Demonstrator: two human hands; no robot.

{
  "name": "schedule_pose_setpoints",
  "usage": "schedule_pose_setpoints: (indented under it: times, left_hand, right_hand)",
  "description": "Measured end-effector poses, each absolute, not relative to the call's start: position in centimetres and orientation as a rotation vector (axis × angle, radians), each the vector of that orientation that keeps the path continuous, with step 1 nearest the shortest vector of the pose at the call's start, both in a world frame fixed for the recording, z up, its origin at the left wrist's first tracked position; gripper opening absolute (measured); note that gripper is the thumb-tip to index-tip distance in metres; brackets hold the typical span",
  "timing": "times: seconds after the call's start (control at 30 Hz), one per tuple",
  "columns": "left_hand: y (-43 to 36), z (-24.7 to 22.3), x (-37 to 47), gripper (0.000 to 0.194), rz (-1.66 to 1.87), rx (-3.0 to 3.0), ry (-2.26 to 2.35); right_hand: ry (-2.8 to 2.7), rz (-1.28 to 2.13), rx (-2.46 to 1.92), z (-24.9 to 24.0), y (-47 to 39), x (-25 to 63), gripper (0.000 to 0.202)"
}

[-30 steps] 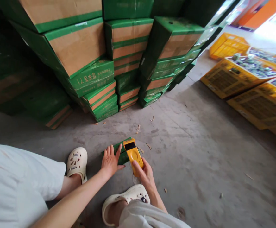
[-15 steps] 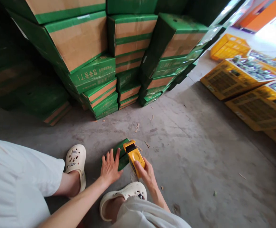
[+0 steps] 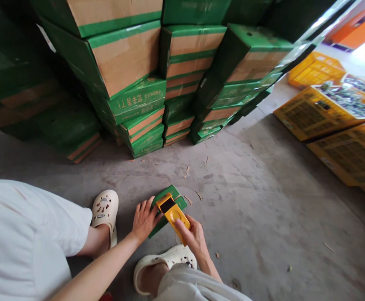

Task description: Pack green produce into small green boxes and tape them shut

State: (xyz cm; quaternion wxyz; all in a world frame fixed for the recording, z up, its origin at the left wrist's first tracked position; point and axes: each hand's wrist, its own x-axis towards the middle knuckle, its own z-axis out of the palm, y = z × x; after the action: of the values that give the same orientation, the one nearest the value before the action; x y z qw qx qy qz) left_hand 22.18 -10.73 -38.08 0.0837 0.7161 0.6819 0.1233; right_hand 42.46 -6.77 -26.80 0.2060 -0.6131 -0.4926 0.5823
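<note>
A small green cardboard box sits on the floor between my feet. Flat against its left side lies my left hand, fingers stretched out and pressing on it. My right hand is wrapped around a yellow tape dispenser with a dark front part. The dispenser is tilted over the box top, its front end close to my left fingertips. Its underside and any tape there are hidden, as is part of the box beneath it.
Stacks of green and brown cartons rise ahead. Yellow crates filled with small items stand on the right. My cream clogs flank the work spot, and scraps of cardboard litter the concrete floor.
The tape dispenser has moved left across the box top, toward my left hand. More of the box's right end now shows. The view has shifted slightly.
</note>
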Motion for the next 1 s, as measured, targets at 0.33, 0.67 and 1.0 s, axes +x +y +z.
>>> schedule_pose_setpoints:
  times: [0.33,0.67,1.0]
  left_hand:
    - [-10.0,-37.0,21.2,0.042,0.585,1.860,1.902]
    - [-3.8,-34.2,16.6,0.055,0.416,1.271,1.449]
    - [-1.3,-34.9,18.8,0.038,0.338,1.376,1.544]
  right_hand:
    - [-1.528,1.655,-1.706,-29.1,-7.0,43.1,0.057]
    - [-1.322,1.711,-1.629,-31.4,-8.9,45.1,0.059]
    - [-1.019,1.756,-1.578,-30.2,-8.8,45.5,0.064]
